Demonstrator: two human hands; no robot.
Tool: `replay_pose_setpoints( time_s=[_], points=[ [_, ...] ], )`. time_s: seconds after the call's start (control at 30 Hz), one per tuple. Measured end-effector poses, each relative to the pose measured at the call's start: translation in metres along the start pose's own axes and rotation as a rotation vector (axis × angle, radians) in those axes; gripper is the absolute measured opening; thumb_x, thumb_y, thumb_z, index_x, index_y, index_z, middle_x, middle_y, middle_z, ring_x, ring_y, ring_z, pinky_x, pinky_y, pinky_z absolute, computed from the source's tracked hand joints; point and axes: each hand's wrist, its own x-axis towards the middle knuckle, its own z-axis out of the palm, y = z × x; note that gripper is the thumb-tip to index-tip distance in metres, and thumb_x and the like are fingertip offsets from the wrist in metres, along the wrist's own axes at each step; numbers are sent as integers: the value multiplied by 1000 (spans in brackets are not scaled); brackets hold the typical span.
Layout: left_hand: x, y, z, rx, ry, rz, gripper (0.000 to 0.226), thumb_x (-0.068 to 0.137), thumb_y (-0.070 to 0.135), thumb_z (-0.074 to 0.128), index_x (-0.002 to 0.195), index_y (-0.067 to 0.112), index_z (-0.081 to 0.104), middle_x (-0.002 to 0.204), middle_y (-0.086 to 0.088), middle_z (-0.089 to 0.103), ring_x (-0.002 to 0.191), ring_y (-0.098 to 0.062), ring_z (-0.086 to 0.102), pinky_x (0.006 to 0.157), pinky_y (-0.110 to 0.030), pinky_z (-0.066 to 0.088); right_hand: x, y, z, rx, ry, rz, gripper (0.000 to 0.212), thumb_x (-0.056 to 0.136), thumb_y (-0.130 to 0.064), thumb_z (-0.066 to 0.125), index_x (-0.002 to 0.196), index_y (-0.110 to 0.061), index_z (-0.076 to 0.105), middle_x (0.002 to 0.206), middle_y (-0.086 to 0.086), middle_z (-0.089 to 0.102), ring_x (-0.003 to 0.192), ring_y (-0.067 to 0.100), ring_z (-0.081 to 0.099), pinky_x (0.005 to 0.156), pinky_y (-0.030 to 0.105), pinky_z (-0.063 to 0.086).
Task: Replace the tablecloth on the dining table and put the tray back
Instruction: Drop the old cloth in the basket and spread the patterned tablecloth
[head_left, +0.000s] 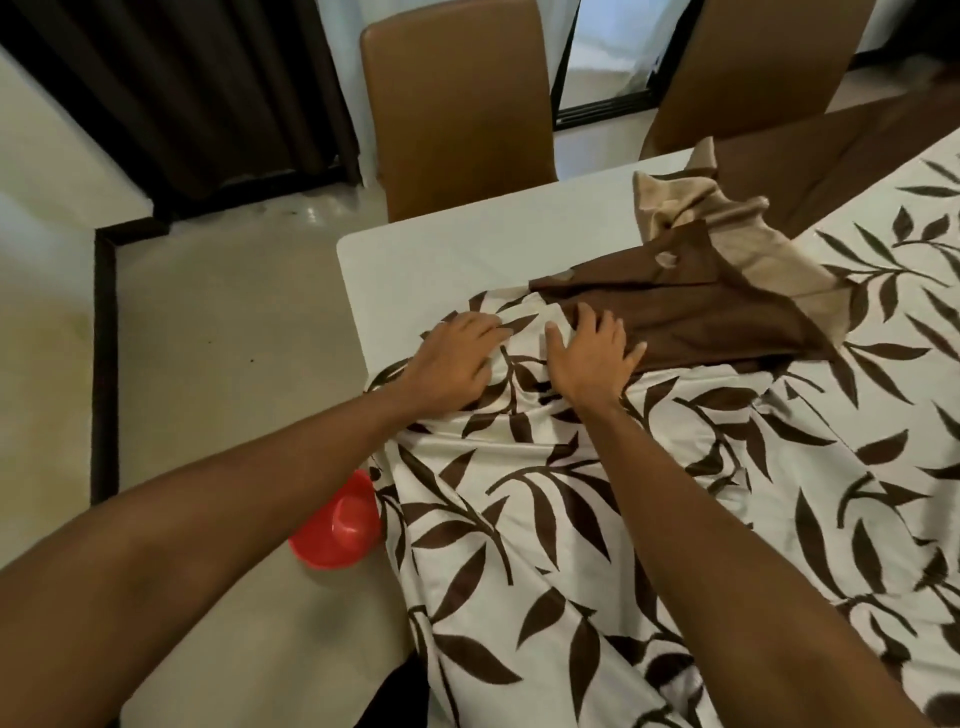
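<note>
Left hand (457, 358) and right hand (592, 353) press spread-fingered on the tablecloth (571, 519) — soft, light, likely slippery; pinch its 11 o'clock edge.

left hand (454, 364) | right hand (589, 358) | both flat on leaf-print tablecloth (597, 519)

tablecloth (597, 519): satiny cloth (leaf print) | table (467, 244): smooth | bowl (337, 525): glossy plastic
</note>
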Motion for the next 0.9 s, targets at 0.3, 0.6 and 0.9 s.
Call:
replay_pose_setpoints(
  time_s=[0.3,0.6,0.9],
  points=[
    [-7,-72,-24,323,-8,-212,44,88,34,48,128,22,61,132,0,56,118,-24,47,89,-44,34,11,-81,25,9,-313,-327,58,106,-49,32,157,-22,34,168,6,18,155,26,13,123,53,8],
    [-10,-116,-48,269,188,-205,27,77,39,59,72,16,73,80,-5,61,80,-27,56,66,-33,30,22,-96,29,153,174,-162,45,95,-41,56,132,-17,61,143,12,56,133,32,49,114,54,33],
    [25,-79,-37,-81,364,-280,22,97,32,49,109,22,65,109,1,60,100,-21,52,80,-39,41,42,-144,35,228,-503,-470,56,95,-45,32,133,-14,59,137,13,58,129,30,51,111,48,38]
  ],
)
